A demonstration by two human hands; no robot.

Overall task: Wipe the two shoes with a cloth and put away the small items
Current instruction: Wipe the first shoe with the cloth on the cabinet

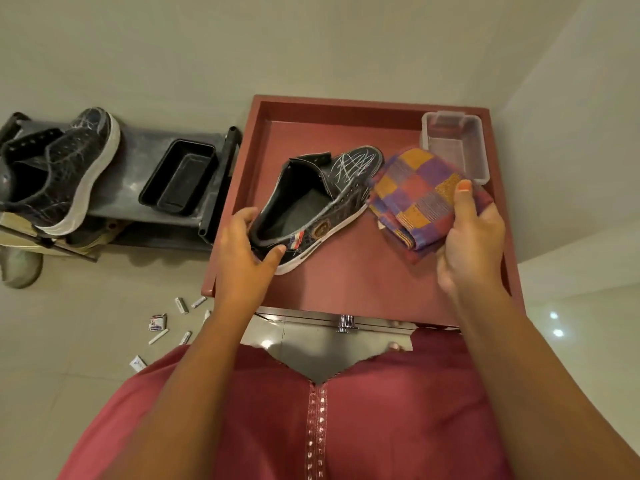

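Observation:
A black sneaker (322, 199) with a white sole and white scribbles on its toe lies on the red tray-top table (346, 282). My left hand (246, 247) grips its heel, thumb along the sole. My right hand (474, 233) holds a folded checked cloth (419, 199) of purple, orange and red just right of the shoe's toe. The second black sneaker (59, 171) stands on a grey shoe rack (145, 150) at the left. Several small white items (180, 304) lie scattered on the floor below the rack.
A black tray (180, 176) sits on the rack beside the second sneaker. A clear plastic container (457, 143) stands in the table's far right corner. A grey shoe (20, 268) lies on the floor at the far left. Walls close in behind and to the right.

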